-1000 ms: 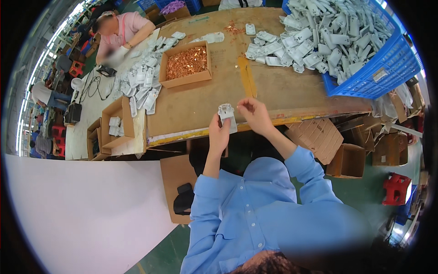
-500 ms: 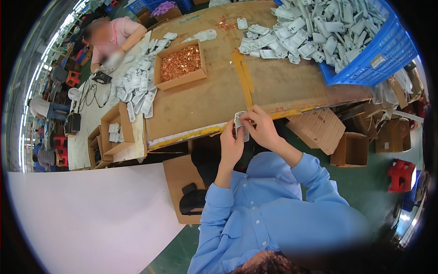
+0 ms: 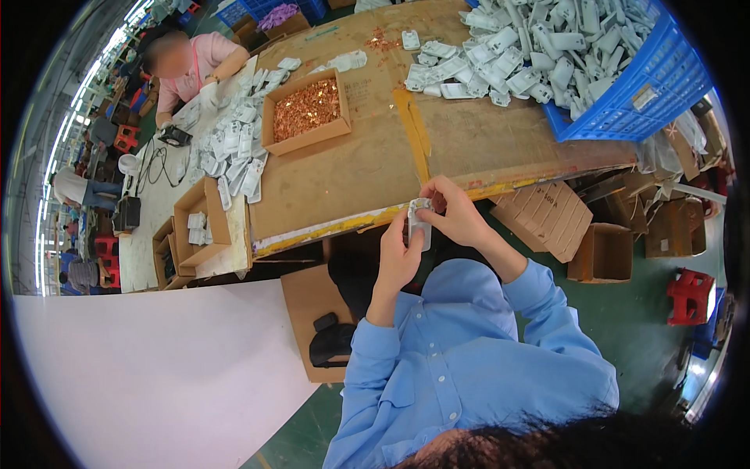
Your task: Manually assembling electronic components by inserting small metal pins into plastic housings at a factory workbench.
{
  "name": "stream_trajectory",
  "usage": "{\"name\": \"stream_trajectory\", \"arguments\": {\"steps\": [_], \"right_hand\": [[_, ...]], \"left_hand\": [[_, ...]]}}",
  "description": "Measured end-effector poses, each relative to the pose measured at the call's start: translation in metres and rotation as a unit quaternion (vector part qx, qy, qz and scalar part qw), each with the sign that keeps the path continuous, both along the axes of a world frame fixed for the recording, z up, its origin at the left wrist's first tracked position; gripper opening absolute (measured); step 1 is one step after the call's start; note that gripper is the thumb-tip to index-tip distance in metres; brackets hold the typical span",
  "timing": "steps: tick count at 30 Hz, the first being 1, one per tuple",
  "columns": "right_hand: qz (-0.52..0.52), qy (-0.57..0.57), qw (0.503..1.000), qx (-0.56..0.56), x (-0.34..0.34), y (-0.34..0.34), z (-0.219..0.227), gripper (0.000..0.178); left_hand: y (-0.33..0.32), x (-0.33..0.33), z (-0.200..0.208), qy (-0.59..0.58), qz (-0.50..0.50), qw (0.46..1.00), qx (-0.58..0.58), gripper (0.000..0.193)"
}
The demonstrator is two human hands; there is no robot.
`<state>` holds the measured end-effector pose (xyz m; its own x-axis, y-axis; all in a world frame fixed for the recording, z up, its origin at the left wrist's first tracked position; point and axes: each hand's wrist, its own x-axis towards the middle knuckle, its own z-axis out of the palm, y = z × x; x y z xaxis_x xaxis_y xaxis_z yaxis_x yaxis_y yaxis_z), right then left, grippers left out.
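Note:
Just off the table's near edge, a small white plastic casing (image 3: pixel 419 227) stands between my two hands. My left hand (image 3: pixel 400 256) grips it from the left, thumb across its face. The thumb and fingers of my right hand (image 3: pixel 453 213) pinch at its upper end; whether a small part sits between them is too small to tell. A cardboard tray of copper-coloured metal pieces (image 3: pixel 307 109) stands on the table, up and left of my hands. Many similar white casings (image 3: pixel 476 66) lie heaped at the far right.
A blue plastic crate (image 3: pixel 644 94) full of casings lies tipped at the table's right end. To the left, a co-worker in pink (image 3: pixel 195 66) sits by another casing pile (image 3: pixel 234 141). Cardboard boxes (image 3: pixel 600 254) and a red stool (image 3: pixel 691 297) stand on the floor at right.
My right hand has shifted slightly on the casing's upper end, and more of the casing's face shows now. The co-worker's hands have moved.

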<state>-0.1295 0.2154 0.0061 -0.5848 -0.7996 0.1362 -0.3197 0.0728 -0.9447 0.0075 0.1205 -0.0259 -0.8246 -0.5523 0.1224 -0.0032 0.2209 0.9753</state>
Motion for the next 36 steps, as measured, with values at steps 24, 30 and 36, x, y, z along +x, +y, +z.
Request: {"name": "stream_trajectory", "arguments": {"steps": [24,30,36], "right_hand": [[-0.010,-0.026,1.000,0.003,0.011,0.008,-0.002,0.017],[0.008,-0.031,0.999,0.007,0.009,0.007,-0.001,0.018],[0.015,-0.044,0.999,0.013,0.010,0.006,0.001,0.018]], "left_hand": [[0.010,-0.007,0.001,-0.001,0.040,0.994,-0.100,0.023],[0.009,-0.003,0.002,-0.026,0.036,0.995,-0.085,0.024],[0.009,0.000,0.003,-0.020,0.032,0.996,-0.083,0.023]]}}
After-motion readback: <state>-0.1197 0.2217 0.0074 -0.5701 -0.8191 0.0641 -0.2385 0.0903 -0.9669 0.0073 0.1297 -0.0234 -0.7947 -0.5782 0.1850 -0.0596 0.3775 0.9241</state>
